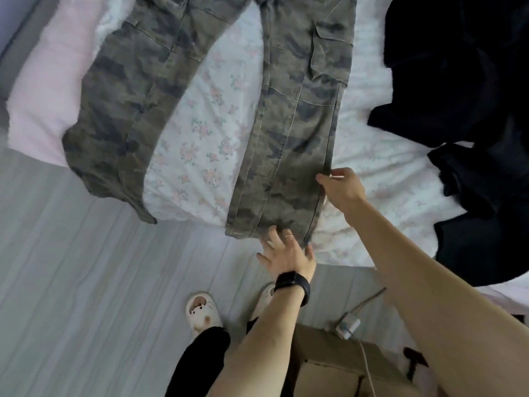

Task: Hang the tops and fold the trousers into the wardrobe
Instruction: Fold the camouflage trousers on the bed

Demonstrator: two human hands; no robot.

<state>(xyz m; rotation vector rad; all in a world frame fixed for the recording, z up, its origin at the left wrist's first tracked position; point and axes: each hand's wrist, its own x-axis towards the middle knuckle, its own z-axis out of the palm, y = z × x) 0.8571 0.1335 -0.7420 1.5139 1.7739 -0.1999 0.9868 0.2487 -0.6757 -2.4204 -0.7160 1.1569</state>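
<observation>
Trousers (289,133) hem under left fingers (273,237), seam pinched by right fingers (325,179)

Grey-green camouflage-print cotton cargo trousers (289,133) lie spread on a white floral bed sheet (200,133), legs apart. The left hand (287,257), wearing a black wristwatch (292,283), touches one leg's hem with spread fingers. The right hand (342,190) pinches that leg's outer seam. A heap of black clothes (463,81) lies beside.
</observation>
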